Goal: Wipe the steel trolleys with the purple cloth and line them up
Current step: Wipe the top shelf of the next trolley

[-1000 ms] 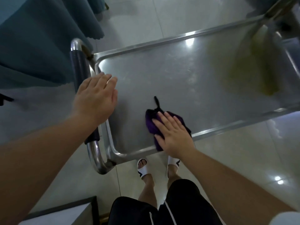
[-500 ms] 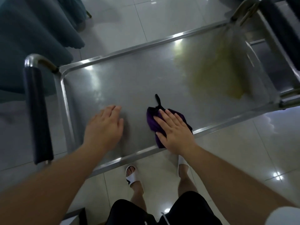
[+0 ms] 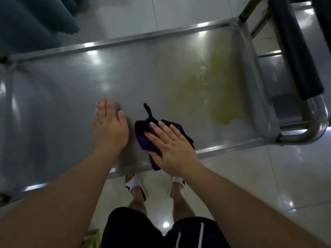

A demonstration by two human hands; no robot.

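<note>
Left hand: the left hand [image 3: 109, 129] lies flat, palm down, on the top shelf of the steel trolley [image 3: 53, 97], just left of the frame's centre. Its fingers are straight and close together, pointing to the upper edge of the frame; it grasps nothing.

Right hand: the right hand [image 3: 172, 149] presses down on the purple cloth [image 3: 143, 138] with straight, slightly spread fingers. The palm covers the cloth's lower right part. No finger curls round the fabric, so the hand is released and pushing rather than clenched.

Purple cloth: bunched up on the trolley shelf just right of centre, close to the near rim, with its lower end lying over that rim. A thin dark loop [image 3: 147, 111] sticks out from its upper end. Left hand and cloth lie just beside each other, with a narrow strip of bare steel between.

Trolley shelf: a shallow tray with a raised rim, running across the frame from left to right. In its right part spreads a yellowish smear [image 3: 220, 97], well apart from the cloth.

Handle: a steel tube with a dark padded grip [image 3: 293, 51] stands at the trolley's right end, in the upper right of the frame.

Floor: pale glossy tiles [image 3: 241, 176]; the person's feet in white slippers [image 3: 134, 185] stand below the near rim.

Upper left: folds of dark teal fabric [image 3: 32, 20] hang there.
</note>
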